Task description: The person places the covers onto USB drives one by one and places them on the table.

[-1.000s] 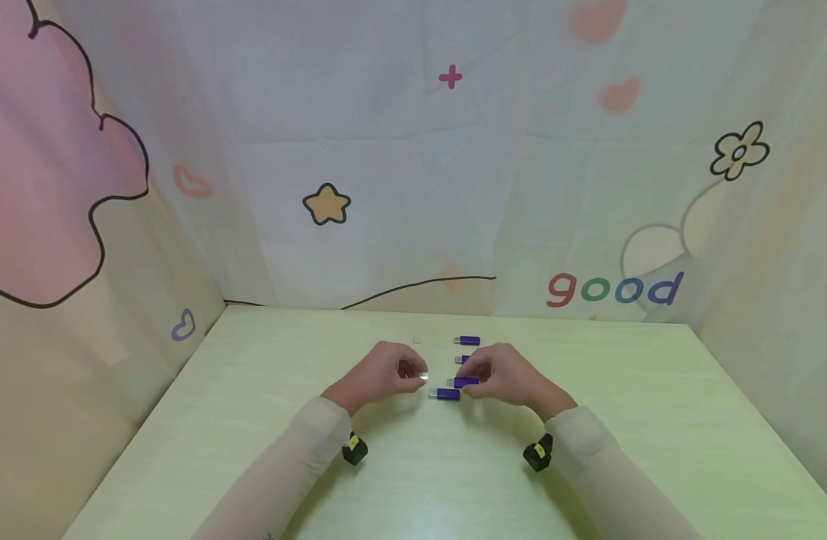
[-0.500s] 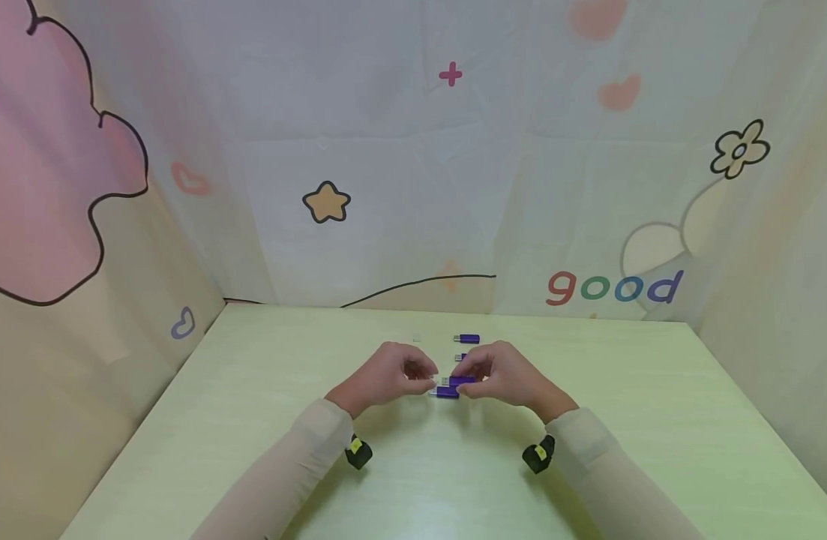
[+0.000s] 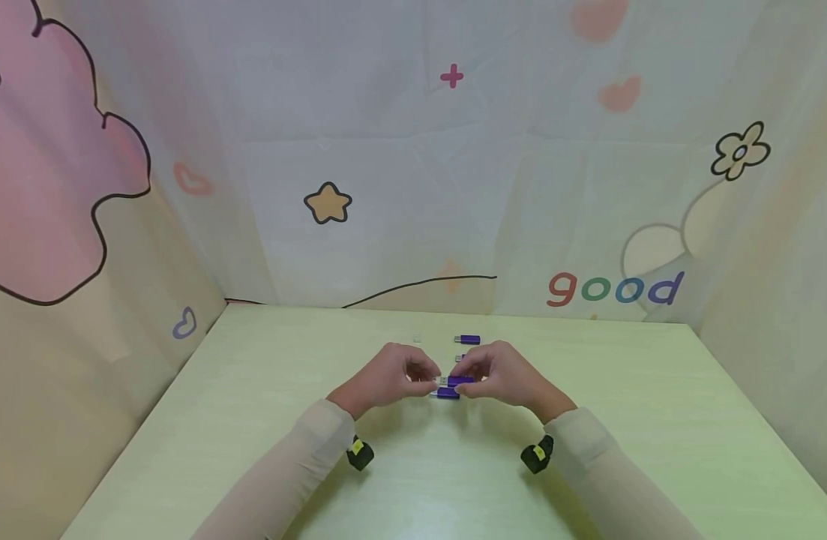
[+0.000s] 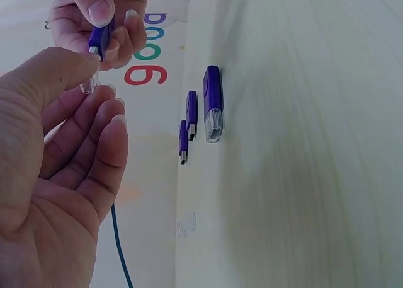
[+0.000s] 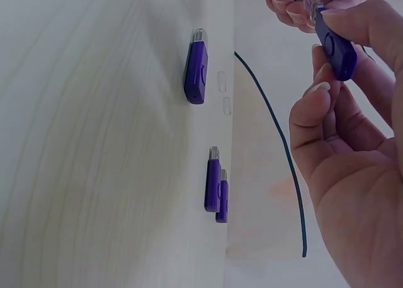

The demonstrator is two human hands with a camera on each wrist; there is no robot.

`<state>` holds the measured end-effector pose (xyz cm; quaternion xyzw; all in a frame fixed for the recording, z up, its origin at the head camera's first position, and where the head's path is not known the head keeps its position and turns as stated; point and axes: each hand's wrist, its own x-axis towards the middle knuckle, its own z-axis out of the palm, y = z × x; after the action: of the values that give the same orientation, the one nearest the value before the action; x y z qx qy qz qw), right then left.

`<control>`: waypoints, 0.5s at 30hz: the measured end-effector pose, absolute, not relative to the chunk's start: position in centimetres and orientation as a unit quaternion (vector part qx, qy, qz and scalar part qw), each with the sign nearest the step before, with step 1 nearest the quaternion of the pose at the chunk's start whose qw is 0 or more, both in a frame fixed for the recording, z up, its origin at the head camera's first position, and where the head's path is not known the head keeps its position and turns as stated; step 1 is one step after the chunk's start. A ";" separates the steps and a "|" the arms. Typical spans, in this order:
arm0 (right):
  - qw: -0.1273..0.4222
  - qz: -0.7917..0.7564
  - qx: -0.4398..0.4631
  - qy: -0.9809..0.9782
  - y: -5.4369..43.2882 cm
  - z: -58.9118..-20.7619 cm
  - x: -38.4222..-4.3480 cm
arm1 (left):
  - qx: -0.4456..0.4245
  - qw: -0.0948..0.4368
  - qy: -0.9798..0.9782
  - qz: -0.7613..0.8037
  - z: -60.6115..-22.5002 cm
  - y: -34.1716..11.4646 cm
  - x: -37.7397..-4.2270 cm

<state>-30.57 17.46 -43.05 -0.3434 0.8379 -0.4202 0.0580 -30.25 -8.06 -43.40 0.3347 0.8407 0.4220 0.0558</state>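
Note:
My right hand [image 3: 510,375] pinches a purple USB stick [image 5: 340,51] between thumb and fingers, its metal plug pointing left. Between the left hand's [image 3: 389,373] thumb and fingertips is a small clear plastic cap [image 4: 90,85], right at that plug; in the wrist views the plug's end overlaps the cap. Just below the hands, a second purple USB stick [image 4: 213,102] lies on the table with a clear cap over its plug. Two uncapped USB sticks lie farther back: one at the rear [image 3: 468,340], the other [image 4: 192,115] partly hidden by the right hand in the head view.
Two loose clear caps [image 5: 221,81] lie on the pale wood-grain table [image 3: 413,480] toward the back, left of the uncapped sticks. A printed curtain [image 3: 400,187] stands behind the table's far edge. Each wrist wears a small black camera [image 3: 537,454].
The left hand has moved right with the clear cap, and the right hand slightly left with its USB stick. Cap and plug, apart a second ago, now meet.

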 end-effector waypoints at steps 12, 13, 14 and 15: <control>0.063 -0.430 -0.356 0.827 17.2 -42.7 -30.4 | 0.352 0.046 0.834 0.422 -43.4 -7.9 -30.1; 0.064 -0.432 -0.357 0.826 17.1 -42.7 -30.5 | 0.352 0.045 0.835 0.421 -43.4 -7.9 -30.1; 0.064 -0.432 -0.357 0.826 17.1 -42.7 -30.5 | 0.353 0.044 0.835 0.420 -43.4 -7.9 -30.1; 0.064 -0.432 -0.357 0.826 17.1 -42.7 -30.5 | 0.353 0.044 0.835 0.419 -43.4 -7.9 -30.1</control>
<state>-30.47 17.09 -42.71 -0.3570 0.8257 -0.4321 0.0636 -30.14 -7.92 -43.40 0.3529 0.8352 0.4194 0.0438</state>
